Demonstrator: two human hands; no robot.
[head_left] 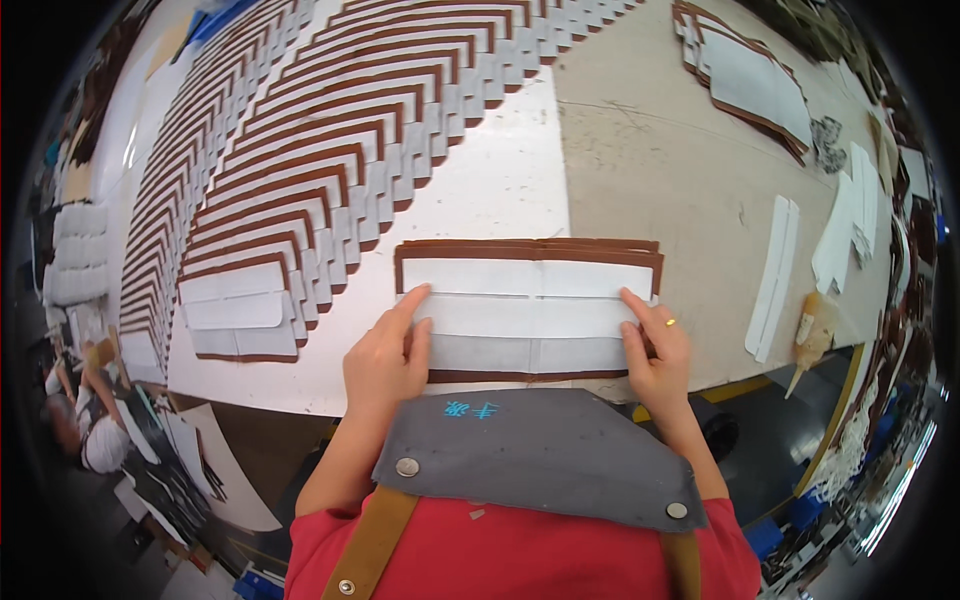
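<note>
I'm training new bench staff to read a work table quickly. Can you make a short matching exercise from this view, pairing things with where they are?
Things:
1. left hand
2. right hand
3. glue bottle
4. overlapping rows of pieces

Places:
A. far half of the table, fanned out
B. right end of the brown-edged panel
C. near the table's right edge
D. left end of the panel

Pairs: 1-D, 2-B, 3-C, 4-A

A brown leather piece [527, 247] faced with white lining strips [527, 315]. Rows of matching brown-and-white pieces [330, 150] form a chevron-like striped pattern across a white sheet [500, 190] on the tan desk [680, 170]. Grey apron bib [540, 450], tan straps, red shirt [520, 555]. Gold ring [670, 322].
</note>
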